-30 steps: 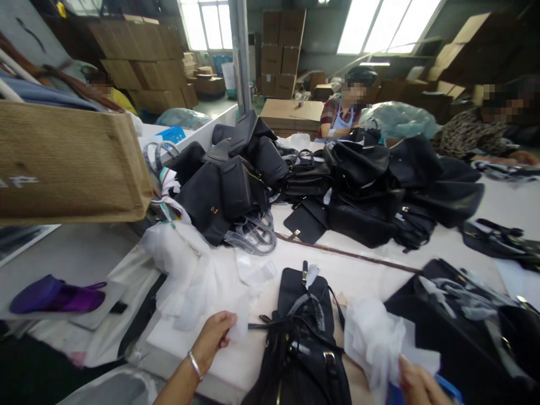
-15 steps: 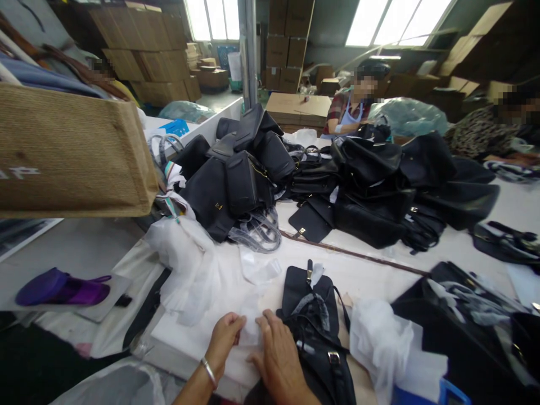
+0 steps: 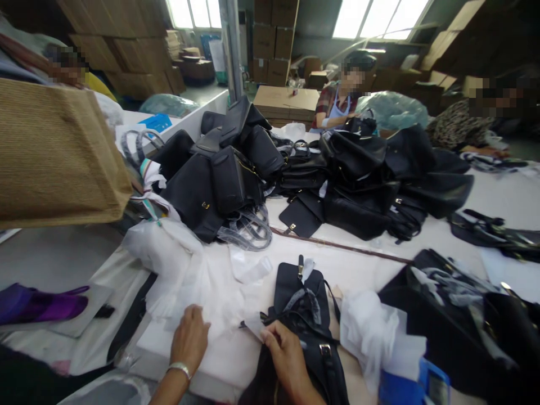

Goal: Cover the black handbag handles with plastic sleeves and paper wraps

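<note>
My right hand (image 3: pixel 286 351) pinches a small white sheet (image 3: pixel 254 325) between thumb and fingers, at the left side of a black backpack (image 3: pixel 324 360). The backpack lies on the table with its flap (image 3: pixel 297 287) spread toward the far side, a gold buckle on its front. To the left, my left hand (image 3: pixel 190 336) is over the white wrapping sheets (image 3: pixel 219 343), seen from the back. Its fingers curl under, so what they hold, if anything, is hidden. A heap of thin white wrapping (image 3: pixel 169 264) lies just beyond it.
Black bags (image 3: pixel 232 174) are piled along the far side, with more bags (image 3: pixel 358 197) to their right. Crumpled white wrapping (image 3: pixel 371 332) and a blue object (image 3: pixel 405 382) sit right of the backpack. A burlap bag (image 3: pixel 59 157) juts in from the left. A co-worker (image 3: pixel 337 107) stands opposite.
My hands, close together over the small white sheet before, have separated. The left moved left onto the wrapping sheets; the right now holds the small sheet beside the backpack. The view shifted slightly.
</note>
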A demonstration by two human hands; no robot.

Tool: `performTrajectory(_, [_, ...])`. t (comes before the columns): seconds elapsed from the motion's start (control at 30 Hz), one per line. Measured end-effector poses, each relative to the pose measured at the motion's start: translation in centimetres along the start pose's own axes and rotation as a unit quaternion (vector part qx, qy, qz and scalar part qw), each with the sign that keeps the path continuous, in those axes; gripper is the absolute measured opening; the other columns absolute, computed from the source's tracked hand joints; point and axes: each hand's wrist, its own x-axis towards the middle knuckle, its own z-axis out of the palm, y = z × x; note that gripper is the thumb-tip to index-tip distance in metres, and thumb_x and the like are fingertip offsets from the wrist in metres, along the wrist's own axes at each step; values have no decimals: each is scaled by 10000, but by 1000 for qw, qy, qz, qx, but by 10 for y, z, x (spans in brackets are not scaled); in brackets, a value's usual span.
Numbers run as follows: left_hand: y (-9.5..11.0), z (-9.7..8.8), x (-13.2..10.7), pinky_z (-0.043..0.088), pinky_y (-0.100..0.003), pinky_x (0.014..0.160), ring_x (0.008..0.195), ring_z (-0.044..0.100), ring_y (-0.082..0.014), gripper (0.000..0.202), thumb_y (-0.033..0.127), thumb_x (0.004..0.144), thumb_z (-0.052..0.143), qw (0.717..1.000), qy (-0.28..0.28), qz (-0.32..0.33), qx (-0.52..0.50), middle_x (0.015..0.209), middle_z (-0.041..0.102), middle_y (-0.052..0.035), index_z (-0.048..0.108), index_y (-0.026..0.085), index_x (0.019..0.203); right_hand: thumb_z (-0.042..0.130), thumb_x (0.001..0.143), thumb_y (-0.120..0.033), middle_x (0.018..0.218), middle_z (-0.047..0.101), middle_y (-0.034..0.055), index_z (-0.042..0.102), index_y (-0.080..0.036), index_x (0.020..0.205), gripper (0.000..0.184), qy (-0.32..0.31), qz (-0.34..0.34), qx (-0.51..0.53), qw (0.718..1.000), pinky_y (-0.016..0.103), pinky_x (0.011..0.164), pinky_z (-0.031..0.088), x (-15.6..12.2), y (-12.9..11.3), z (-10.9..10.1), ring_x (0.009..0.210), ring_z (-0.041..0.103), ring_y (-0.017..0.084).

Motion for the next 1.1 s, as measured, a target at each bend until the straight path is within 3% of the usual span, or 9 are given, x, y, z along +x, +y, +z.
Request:
performTrajectory(0.1, [29, -3, -9, 268, -459, 1099, 1337, 334, -298, 423, 273, 850, 494, 989, -24, 145, 21, 1432, 372, -127, 482, 190, 1265, 514, 890, -350, 646, 556, -28, 547, -187, 674, 272, 3, 5, 4, 1000, 221, 594, 338, -7, 1, -1, 650, 533, 145])
performTrajectory(0.17, [56, 3, -16, 290, -415, 1104, 1343, 344, -263, 516, 304, 847, 545, 968, -142, 196, -66, 1459, 375, -90, 420, 251, 1346, 505, 896, -355, 643, 560, -29, 547, -186, 681, 277, -2, -2, 8, 1000, 220, 587, 333, -10, -1, 0, 631, 522, 137])
performTrajectory(0.27, [87, 18, -20, 411, -348, 993, 1185, 519, -249, 573, 315, 771, 675, 901, -344, 140, -225, 1272, 581, -78, 482, 254, 1306, 496, 902, -361, 642, 556, -31, 542, -189, 690, 277, -8, -16, 20, 1000, 215, 574, 331, -13, -8, -3, 613, 506, 126])
performTrajectory(0.37, [95, 34, -19, 480, -270, 738, 815, 626, -190, 309, 296, 697, 739, 850, -435, 57, -290, 853, 686, -25, 647, 178, 967, 477, 911, -371, 638, 534, -34, 521, -196, 690, 285, 15, -18, 33, 999, 212, 577, 342, -13, -10, -12, 615, 501, 125])
performTrajectory(0.43, [90, 40, -18, 448, -232, 600, 635, 570, -137, 212, 285, 672, 748, 844, -447, 25, -295, 690, 628, 18, 626, 161, 794, 456, 922, -379, 652, 536, -31, 529, -199, 710, 288, 27, -17, 40, 999, 214, 591, 357, -14, -8, -18, 630, 511, 129])
performTrajectory(0.57, [76, 39, -16, 392, -200, 455, 544, 497, -114, 227, 302, 635, 740, 871, -431, -1, -238, 627, 553, 39, 586, 162, 729, 447, 920, -403, 652, 551, -24, 572, -200, 745, 296, 13, -2, 55, 998, 218, 570, 369, -18, 2, -19, 613, 518, 136])
performTrajectory(0.77, [64, 31, -15, 384, -204, 427, 489, 463, -109, 179, 312, 697, 636, 899, -401, 3, -178, 564, 486, 40, 558, 163, 637, 520, 869, -339, 732, 621, -18, 616, -219, 1072, 254, -57, 25, 103, 993, 228, 595, 403, -18, 2, -10, 653, 558, 159])
performTrajectory(0.93, [55, 27, -20, 369, -207, 429, 488, 447, -117, 197, 339, 740, 592, 900, -409, 18, -150, 562, 447, 43, 542, 183, 632, 582, 807, -278, 694, 606, -13, 618, -178, 717, 140, -73, 15, 41, 996, 224, 609, 371, -13, 4, 0, 668, 538, 157])
performTrajectory(1.1, [52, 13, -26, 355, -203, 509, 550, 427, -116, 170, 242, 720, 588, 909, -394, 61, -123, 553, 447, 53, 501, 192, 582, 557, 833, -297, 639, 569, -26, 576, -174, 665, 209, -87, 11, 15, 996, 209, 579, 336, -16, 9, 15, 628, 514, 137])
